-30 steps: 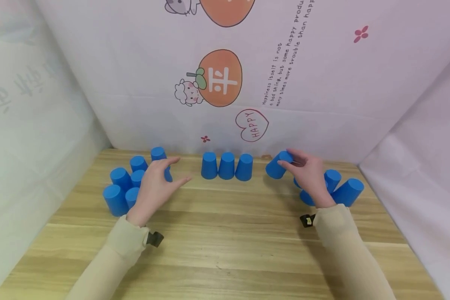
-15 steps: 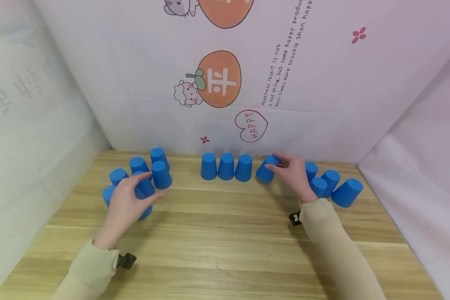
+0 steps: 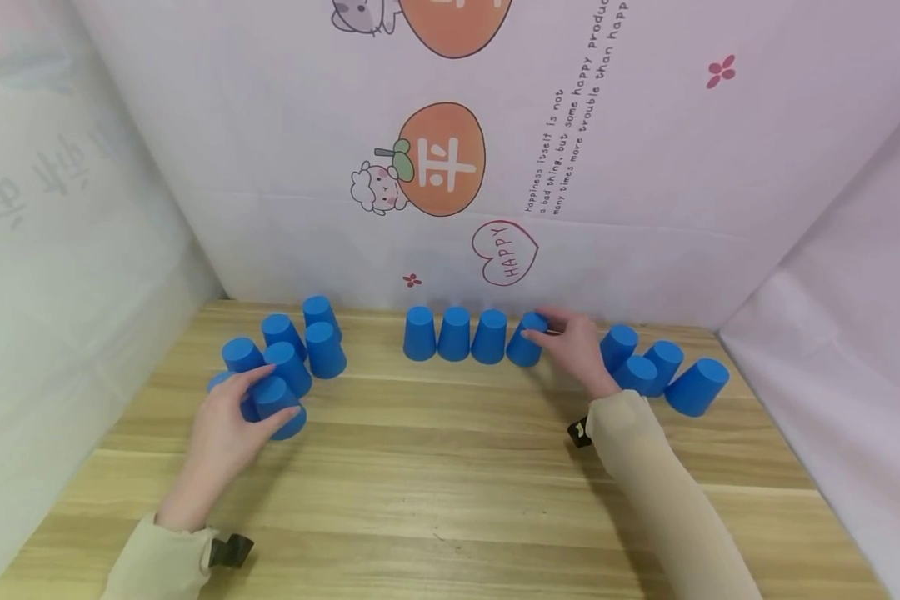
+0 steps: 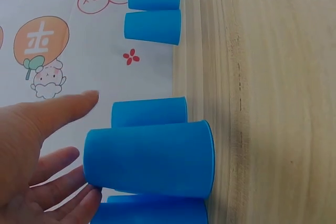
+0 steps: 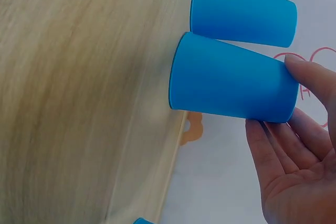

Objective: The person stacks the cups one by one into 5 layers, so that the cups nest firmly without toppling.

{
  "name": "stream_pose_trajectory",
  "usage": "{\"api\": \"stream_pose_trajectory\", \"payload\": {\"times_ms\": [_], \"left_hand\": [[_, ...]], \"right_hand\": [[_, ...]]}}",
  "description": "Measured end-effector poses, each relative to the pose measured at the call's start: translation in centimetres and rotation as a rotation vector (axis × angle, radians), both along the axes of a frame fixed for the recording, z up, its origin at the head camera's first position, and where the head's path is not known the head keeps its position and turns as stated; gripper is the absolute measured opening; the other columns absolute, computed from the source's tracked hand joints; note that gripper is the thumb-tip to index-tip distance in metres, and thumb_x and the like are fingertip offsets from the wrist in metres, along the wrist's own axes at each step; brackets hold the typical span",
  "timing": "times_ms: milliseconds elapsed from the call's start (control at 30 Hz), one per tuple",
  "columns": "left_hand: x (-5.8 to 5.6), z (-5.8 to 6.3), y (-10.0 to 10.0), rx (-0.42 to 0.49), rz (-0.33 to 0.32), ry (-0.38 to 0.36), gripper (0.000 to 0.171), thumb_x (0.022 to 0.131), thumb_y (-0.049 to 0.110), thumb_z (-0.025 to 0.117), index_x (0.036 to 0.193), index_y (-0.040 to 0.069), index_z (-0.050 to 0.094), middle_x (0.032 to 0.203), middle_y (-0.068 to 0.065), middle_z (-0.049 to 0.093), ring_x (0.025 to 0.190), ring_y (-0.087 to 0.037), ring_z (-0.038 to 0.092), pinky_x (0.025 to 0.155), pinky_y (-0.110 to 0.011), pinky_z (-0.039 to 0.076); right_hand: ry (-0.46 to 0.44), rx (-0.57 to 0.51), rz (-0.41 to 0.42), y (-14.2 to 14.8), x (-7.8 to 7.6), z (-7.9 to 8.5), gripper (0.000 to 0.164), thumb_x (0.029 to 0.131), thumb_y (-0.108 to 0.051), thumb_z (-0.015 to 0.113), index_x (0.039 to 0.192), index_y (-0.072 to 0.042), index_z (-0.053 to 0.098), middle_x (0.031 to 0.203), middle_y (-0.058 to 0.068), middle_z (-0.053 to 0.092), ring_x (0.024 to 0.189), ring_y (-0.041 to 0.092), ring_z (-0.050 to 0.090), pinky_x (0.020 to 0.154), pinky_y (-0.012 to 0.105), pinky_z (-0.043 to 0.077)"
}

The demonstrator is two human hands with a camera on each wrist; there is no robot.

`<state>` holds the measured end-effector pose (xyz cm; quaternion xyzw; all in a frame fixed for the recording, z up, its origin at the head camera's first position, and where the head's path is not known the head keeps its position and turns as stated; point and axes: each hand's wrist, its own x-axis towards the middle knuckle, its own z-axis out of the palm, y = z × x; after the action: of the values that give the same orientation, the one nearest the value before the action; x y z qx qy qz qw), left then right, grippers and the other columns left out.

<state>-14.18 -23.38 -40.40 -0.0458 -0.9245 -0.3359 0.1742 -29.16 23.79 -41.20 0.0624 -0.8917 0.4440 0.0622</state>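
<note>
On the table, the right hand pinches a cup, now brought beside the row, which so becomes four; the left hand, thumb and fingers apart, has moved to the near end of the left cups.

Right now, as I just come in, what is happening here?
A person handles upside-down blue cups on a wooden table. The right hand holds a cup at the right end of the back row of four. The left hand is around a cup at the near side of the left group, apparently without gripping it. Other cups stand to the right.
</note>
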Motion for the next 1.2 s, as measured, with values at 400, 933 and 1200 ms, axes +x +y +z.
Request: {"api": "stream_pose_trajectory", "payload": {"times_ms": [400, 933, 1200], "left_hand": [[-0.3, -0.3, 0.1, 0.037, -0.013, -0.060, 0.058, 0.089, 0.016, 0.082, 0.136, -0.006, 0.057, 0.122, -0.034, 0.063, 0.105, -0.048, 0.065, 0.088, -0.060, 0.054], [-0.8, -0.8, -0.6, 0.104, -0.030, -0.165, 0.063, 0.091, 0.036, 0.079, 0.135, -0.005, 0.059, 0.127, -0.031, 0.062, 0.110, -0.046, 0.065, 0.090, -0.055, 0.055], [-0.9, -0.4, -0.9, 0.095, -0.027, -0.188, 0.065, 0.090, 0.040, 0.080, 0.133, -0.005, 0.061, 0.129, -0.030, 0.061, 0.109, -0.046, 0.065, 0.089, -0.054, 0.055]], "right_hand": [[-0.027, 0.021, -0.013, 0.0, -0.1, -0.4, 0.063, 0.093, -0.034, 0.078, 0.144, -0.004, 0.057, 0.140, 0.019, 0.059, 0.122, 0.037, 0.061, 0.099, 0.052, 0.051], [0.029, -0.025, -0.062, 3.4, 3.3, 3.9, 0.080, 0.089, -0.055, 0.075, 0.150, -0.010, 0.051, 0.149, 0.013, 0.052, 0.136, 0.031, 0.049, 0.109, 0.048, 0.043], [0.053, -0.039, -0.140, 7.3, 5.5, 6.6, 0.079, 0.089, -0.054, 0.074, 0.153, -0.015, 0.048, 0.151, 0.008, 0.051, 0.138, 0.028, 0.047, 0.110, 0.047, 0.041]]}}
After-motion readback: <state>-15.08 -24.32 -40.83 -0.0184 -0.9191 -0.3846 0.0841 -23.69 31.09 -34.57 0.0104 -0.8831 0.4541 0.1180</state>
